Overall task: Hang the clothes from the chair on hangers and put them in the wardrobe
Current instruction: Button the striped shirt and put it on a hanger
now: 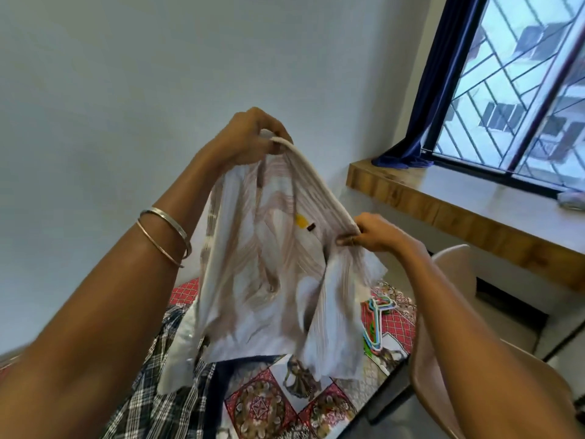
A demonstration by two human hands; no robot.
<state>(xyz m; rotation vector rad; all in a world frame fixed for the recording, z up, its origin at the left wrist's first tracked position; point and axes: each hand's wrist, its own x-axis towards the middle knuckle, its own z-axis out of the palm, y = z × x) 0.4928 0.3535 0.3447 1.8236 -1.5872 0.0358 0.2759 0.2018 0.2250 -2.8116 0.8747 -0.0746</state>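
Both hands — left hand (243, 137), right hand (373, 232) — pinch the pale shirt (272, 274) by its collar; best keep it taut before reaching for the hangers (376, 315) at the bed's far edge.

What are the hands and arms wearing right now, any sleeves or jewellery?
No sleeves show: both forearms are bare as far as the view reaches. The left wrist carries two thin metal bangles, one silvery, one more golden. The left hand shows no jewellery; the right hand seems to wear a ring, too blurred to confirm.

pale striped garment (269, 280) held up by its waistband, coloured hangers (376, 318) on the patterned bedspread (285, 403)
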